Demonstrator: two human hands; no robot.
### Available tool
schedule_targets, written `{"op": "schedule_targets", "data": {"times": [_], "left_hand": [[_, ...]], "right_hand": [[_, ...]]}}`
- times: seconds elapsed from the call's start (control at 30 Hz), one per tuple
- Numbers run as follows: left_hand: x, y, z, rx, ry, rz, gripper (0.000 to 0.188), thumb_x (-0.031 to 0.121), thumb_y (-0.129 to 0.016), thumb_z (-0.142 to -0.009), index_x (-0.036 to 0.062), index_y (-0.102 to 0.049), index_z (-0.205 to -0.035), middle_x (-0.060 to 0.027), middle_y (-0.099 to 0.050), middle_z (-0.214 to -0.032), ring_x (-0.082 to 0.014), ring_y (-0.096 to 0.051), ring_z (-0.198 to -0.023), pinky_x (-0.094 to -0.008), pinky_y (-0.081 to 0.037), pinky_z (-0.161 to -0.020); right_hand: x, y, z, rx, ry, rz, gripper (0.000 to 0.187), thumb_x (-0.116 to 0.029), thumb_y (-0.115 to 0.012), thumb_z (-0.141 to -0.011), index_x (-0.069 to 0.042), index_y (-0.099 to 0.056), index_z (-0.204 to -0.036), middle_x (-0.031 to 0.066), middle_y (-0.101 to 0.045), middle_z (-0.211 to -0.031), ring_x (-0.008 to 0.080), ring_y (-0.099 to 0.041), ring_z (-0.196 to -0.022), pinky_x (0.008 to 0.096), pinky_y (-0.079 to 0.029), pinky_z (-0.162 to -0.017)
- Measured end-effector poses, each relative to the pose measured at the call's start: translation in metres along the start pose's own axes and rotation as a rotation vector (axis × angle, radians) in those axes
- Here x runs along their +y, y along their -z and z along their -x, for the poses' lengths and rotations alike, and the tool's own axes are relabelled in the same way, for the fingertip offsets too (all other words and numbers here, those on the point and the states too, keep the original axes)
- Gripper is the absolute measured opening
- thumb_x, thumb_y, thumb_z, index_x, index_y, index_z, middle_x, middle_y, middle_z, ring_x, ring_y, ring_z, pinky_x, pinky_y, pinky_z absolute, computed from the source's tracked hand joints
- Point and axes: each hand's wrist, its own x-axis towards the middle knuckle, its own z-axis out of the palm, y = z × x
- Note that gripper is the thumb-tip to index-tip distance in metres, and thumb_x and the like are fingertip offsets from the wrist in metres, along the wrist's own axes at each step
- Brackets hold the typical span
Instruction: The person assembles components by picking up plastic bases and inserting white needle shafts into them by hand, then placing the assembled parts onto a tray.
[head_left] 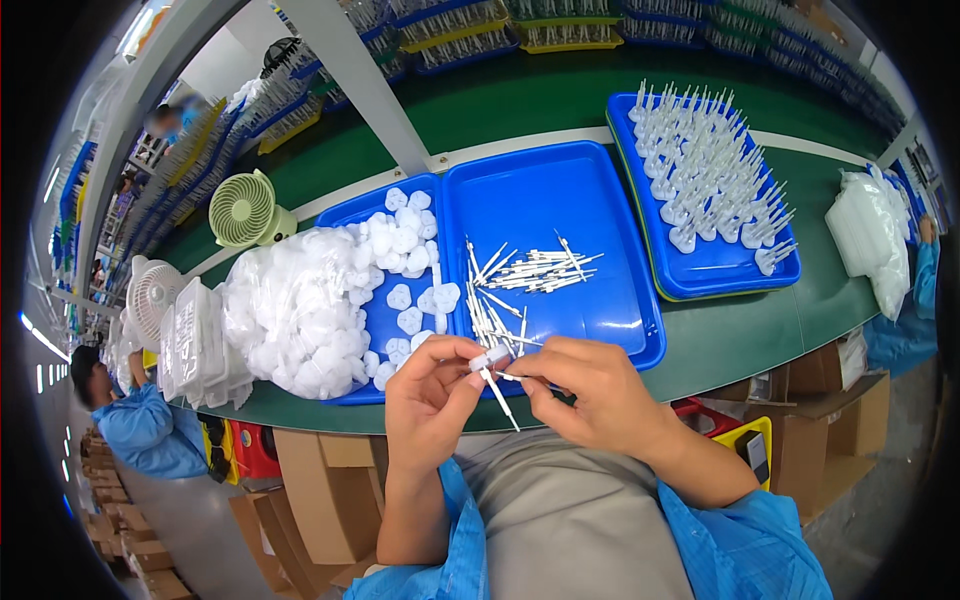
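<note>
My left hand (428, 402) is closed on a small white plastic base (489, 358), held above the front edge of the table. A thin white rod (501, 405) sticks out of the base and slants down toward me. Close beside it, my right hand (600, 398) pinches a second thin white rod (509, 377), its tip near the base; whether they touch I cannot tell. Just beyond my hands, a blue tray (600, 320) holds a loose heap of similar thin rods (540, 272). Left of it, another blue tray (378, 300) carries white three-lobed bases (409, 320).
A bulging clear bag of white bases (300, 310) lies at the left tray. At right, a blue tray (655, 265) bears rows of bases with upright rods. Two fans, green (243, 210) and white (153, 294), stand left. Cardboard boxes (325, 490) sit below the table. Another person (150, 425) is at far left.
</note>
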Motion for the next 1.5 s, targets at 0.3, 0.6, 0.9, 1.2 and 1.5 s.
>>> {"op": "schedule_targets", "data": {"times": [0.3,0.6,0.9,1.2,1.5], "left_hand": [[0.004,0.009,0.008,0.037,0.017,-0.034,0.025,-0.011,-0.066,-0.107,-0.0099,-0.066,-0.132,-0.0156,-0.076,-0.124,-0.0218,-0.078,-0.116,-0.0336,-0.063,-0.102],[0.003,0.017,0.016,0.143,0.05,-0.005,0.028,-0.005,-0.063,-0.111,-0.0097,-0.063,-0.138,-0.0203,-0.078,-0.128,-0.0246,-0.081,-0.113,-0.0371,-0.066,-0.101],[-0.006,0.011,0.02,0.102,0.116,0.234,0.033,0.005,-0.062,-0.114,-0.0064,-0.059,-0.145,-0.0178,-0.075,-0.131,-0.0241,-0.077,-0.116,-0.0365,-0.065,-0.095],[-0.029,0.018,-0.004,0.167,0.273,0.327,0.028,0.011,-0.06,-0.117,0.0027,-0.065,-0.144,-0.0143,-0.076,-0.123,-0.0288,-0.081,-0.108,-0.0375,-0.066,-0.087],[-0.016,0.082,0.0,0.217,0.046,0.408,0.037,0.015,-0.06,-0.114,-0.0006,-0.062,-0.147,-0.0205,-0.075,-0.128,-0.0413,-0.078,-0.126,-0.0411,-0.066,-0.101]], "right_hand": [[0.002,-0.003,-0.004,-0.051,-0.038,-0.043,0.021,-0.001,-0.077,-0.097,-0.005,-0.08,-0.117,0.0131,-0.073,-0.091,0.0331,-0.071,-0.075,0.0434,-0.055,-0.065],[0.006,-0.011,-0.015,-0.12,-0.044,-0.175,0.019,-0.001,-0.076,-0.101,-0.004,-0.081,-0.119,0.0104,-0.073,-0.09,0.0248,-0.069,-0.072,0.0371,-0.052,-0.061],[0.012,-0.013,-0.02,-0.19,-0.051,-0.219,0.018,-0.001,-0.074,-0.103,-0.004,-0.08,-0.12,0.0109,-0.074,-0.091,0.0217,-0.069,-0.071,0.0354,-0.051,-0.062],[0.027,-0.002,-0.012,-0.093,-0.149,-0.056,0.013,0.0,-0.074,-0.105,0.001,-0.079,-0.116,0.0065,-0.074,-0.092,0.0109,-0.064,-0.075,0.0267,-0.047,-0.065],[0.045,0.034,0.002,-0.183,-0.153,0.128,0.014,-0.004,-0.071,-0.111,0.001,-0.078,-0.122,0.0018,-0.076,-0.099,0.0072,-0.066,-0.088,0.0235,-0.052,-0.077]]}}
